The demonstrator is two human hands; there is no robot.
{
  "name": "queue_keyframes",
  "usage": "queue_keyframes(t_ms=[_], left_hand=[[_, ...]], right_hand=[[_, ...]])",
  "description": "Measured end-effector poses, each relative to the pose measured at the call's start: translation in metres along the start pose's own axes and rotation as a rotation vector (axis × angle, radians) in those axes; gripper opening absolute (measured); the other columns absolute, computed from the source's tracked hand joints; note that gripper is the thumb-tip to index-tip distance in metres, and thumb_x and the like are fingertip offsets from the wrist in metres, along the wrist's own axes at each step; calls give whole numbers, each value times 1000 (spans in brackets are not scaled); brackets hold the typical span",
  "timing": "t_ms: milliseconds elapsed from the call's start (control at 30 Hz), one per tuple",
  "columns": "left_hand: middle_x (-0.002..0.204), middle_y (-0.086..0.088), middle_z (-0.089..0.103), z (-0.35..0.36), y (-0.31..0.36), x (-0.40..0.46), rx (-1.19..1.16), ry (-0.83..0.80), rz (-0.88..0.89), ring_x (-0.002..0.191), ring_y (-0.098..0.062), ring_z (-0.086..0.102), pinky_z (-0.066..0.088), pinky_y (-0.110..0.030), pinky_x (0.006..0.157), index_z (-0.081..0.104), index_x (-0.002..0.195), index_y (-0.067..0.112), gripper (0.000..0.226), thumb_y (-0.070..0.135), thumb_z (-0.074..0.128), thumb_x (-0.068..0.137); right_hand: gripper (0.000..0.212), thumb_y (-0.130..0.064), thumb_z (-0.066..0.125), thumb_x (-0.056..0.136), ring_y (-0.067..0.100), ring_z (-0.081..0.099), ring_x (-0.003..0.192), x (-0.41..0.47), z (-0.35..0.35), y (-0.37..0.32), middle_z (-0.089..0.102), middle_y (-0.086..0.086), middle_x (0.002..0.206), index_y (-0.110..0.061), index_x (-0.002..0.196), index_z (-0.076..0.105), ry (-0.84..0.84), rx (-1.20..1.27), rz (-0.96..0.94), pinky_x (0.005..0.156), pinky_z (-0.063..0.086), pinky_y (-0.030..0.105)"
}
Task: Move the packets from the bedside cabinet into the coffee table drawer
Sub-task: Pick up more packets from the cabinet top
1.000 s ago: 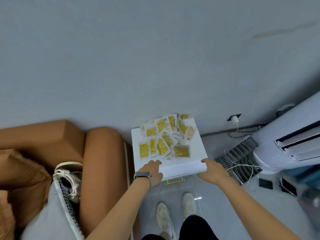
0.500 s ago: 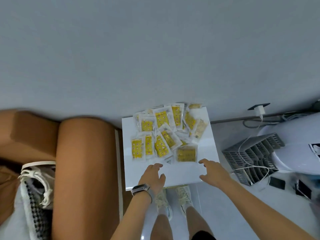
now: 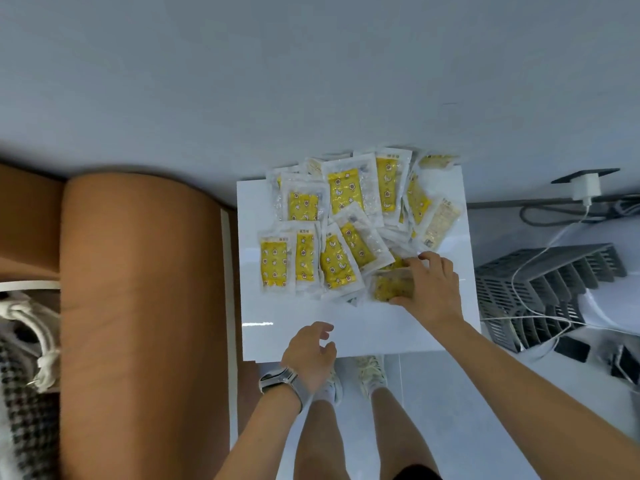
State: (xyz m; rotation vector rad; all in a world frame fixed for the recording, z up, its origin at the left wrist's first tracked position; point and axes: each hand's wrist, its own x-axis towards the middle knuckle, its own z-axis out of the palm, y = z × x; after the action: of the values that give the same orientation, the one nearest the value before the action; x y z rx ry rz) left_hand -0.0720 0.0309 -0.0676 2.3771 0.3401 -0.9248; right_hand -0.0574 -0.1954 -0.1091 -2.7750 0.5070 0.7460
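Head view, looking down. White bedside cabinet (image 3: 353, 327), glossy top, against a pale grey wall (image 3: 311, 71). Heap of packets (image 3: 346, 223) on the rear half of the top: clear wrappers, yellow printed panels, overlapping, some tilted, a few overhanging the back edge. Right hand (image 3: 431, 289) at the near right edge of the heap, fingers and thumb closed around one yellow packet (image 3: 393, 287), which touches neighbouring packets. Left hand (image 3: 310, 355) at the front edge of the cabinet top, fingers loosely curled and part open, holding nothing; watch (image 3: 282, 381) on its wrist. Brown sofa arm (image 3: 138, 306) just beside the cabinet on the left, with a checked bag (image 3: 24, 393) with white rope handles at the far left. Grey slatted rack (image 3: 543, 292) on the floor to the right, white cable (image 3: 530, 268) draped over it, white charger plug (image 3: 585, 187) in a wall socket above. Bare legs and pale shoes (image 3: 372, 374) below the cabinet front. Coffee table drawer out of frame.
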Motion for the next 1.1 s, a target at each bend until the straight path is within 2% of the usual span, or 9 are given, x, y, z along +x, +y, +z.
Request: queue_keyframes(t_ms=[167, 267, 400, 533, 633, 767, 900, 1033, 1100], left_hand=[[115, 7, 61, -10, 3, 6, 69, -215, 67, 93, -11, 62, 49, -26, 89, 58, 122, 23, 29, 18, 51, 94], [112, 7, 62, -16, 10, 11, 9, -255, 78, 91, -10, 60, 49, -27, 89, 57, 123, 21, 29, 18, 50, 94], [110, 8, 62, -16, 24, 12, -98, -305, 75, 84, -7, 58, 51, -29, 89, 58, 120, 22, 27, 26, 55, 93], [110, 10, 61, -14, 39, 13, -301, -512, -31, 92, -7, 62, 51, -22, 83, 57, 121, 23, 42, 46, 64, 86], [105, -1, 70, -12, 41, 13, -683, -741, -192, 101, -20, 67, 56, -35, 87, 65, 100, 21, 36, 43, 76, 74], [102, -15, 73, -20, 26, 15, -936, -610, -218, 95, -30, 69, 53, -45, 92, 76, 87, 15, 40, 35, 86, 54], [97, -15, 73, -54, -3, 26, -1063, -516, -282, 85, -27, 71, 57, -39, 81, 71, 98, 5, 37, 26, 83, 69], [94, -12, 74, -89, -32, 51, -1199, -282, -307, 82, -23, 72, 58, -32, 68, 67, 106, 3, 39, 26, 70, 74], [100, -13, 73, -99, -37, 66, -1203, -213, -284, 89, -27, 71, 58, -35, 71, 67, 108, 6, 36, 28, 68, 79]], right_hand=[[53, -64, 66, 73, 25, 54, 105, -7, 2, 2, 64, -1, 106, -22, 104, 56, -11, -113, -12, 91, 34, 37], [40, -54, 74, 72, 24, 62, 82, -20, -5, 0, 65, -4, 82, -25, 85, 50, -71, 183, 76, 70, 45, 32], [38, -38, 79, 74, 15, 49, 58, -45, -17, -8, 49, -9, 58, -26, 63, 44, -100, 520, 158, 47, 31, 19], [20, -29, 78, 77, 4, 51, 52, -74, -29, -24, 59, -5, 60, -18, 71, 62, -85, 858, 280, 50, 39, 12], [1, -19, 72, 83, 5, 64, 64, -91, -40, -44, 70, -2, 70, -18, 84, 71, -150, 1127, 324, 56, 45, 12], [16, -7, 63, 89, 14, 71, 80, -94, -50, -69, 75, 1, 84, -19, 92, 74, -284, 1238, 260, 72, 54, 27], [13, -14, 62, 89, 13, 70, 73, -74, -55, -87, 74, -2, 80, -23, 90, 72, -405, 1106, 170, 76, 54, 31], [10, -20, 63, 89, 9, 69, 71, -42, -55, -110, 73, -4, 85, -28, 93, 68, -365, 1013, 125, 78, 55, 30], [11, -18, 63, 88, 9, 67, 76, -26, -52, -124, 70, -6, 94, -26, 95, 63, -310, 958, 102, 78, 54, 30]])
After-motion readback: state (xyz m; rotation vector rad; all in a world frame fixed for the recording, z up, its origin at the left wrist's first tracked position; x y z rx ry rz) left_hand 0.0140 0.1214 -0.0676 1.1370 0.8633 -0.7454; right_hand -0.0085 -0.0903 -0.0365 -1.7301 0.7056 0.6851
